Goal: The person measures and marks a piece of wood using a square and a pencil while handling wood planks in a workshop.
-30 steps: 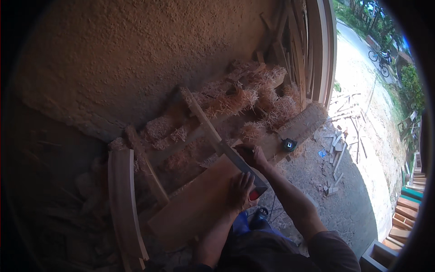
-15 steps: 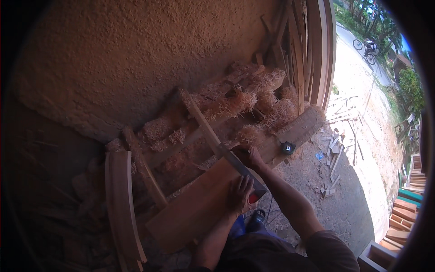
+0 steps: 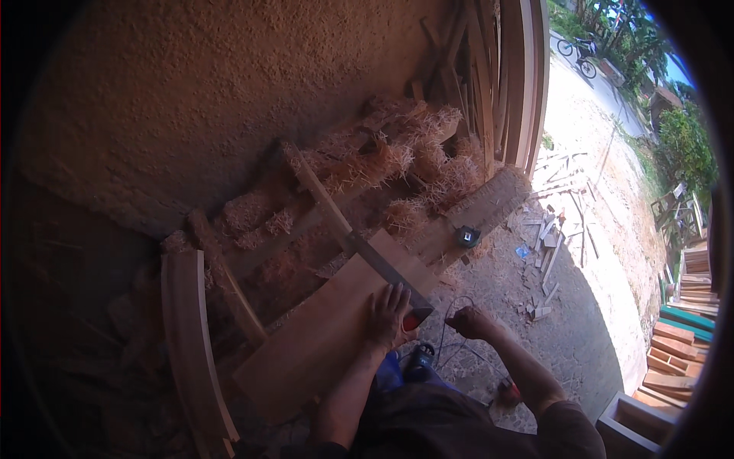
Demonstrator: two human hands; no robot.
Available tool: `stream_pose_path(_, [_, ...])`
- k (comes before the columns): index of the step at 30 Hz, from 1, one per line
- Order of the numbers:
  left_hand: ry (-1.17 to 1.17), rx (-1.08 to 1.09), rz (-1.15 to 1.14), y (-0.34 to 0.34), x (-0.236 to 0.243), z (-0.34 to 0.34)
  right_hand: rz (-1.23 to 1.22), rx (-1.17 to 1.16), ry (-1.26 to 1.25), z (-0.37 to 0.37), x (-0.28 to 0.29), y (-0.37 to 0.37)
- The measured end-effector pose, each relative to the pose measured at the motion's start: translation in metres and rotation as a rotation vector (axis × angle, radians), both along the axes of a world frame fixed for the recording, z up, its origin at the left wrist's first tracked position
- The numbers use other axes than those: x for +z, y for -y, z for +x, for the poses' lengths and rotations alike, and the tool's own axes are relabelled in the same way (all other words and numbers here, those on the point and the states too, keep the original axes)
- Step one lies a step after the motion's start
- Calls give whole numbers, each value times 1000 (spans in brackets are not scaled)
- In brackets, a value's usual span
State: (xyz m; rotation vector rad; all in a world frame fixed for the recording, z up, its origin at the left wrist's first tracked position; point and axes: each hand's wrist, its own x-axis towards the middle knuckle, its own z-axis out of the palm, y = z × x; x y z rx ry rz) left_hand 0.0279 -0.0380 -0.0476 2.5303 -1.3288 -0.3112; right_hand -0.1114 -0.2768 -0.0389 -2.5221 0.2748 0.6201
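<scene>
One board (image 3: 325, 329) lies beneath the left grip (image 3: 388, 312).

dim wall (image 3: 191, 99) | sun glare at right | hard shadow across ground (image 3: 573, 336) | fisheye-bent edges, black rim

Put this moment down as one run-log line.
left hand: flat on square and wide board | right hand: off board, curled, contents unclear | square: across board | small black case: on plank
</scene>
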Motion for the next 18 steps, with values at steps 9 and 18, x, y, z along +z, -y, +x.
stream_pose_path(9, [5, 3, -120, 5, 0, -3, 593, -822, 262, 27, -68, -68])
stream_pose_path(18, [-327, 463, -592, -87, 52, -62, 489, -201, 320, 46, 64, -157])
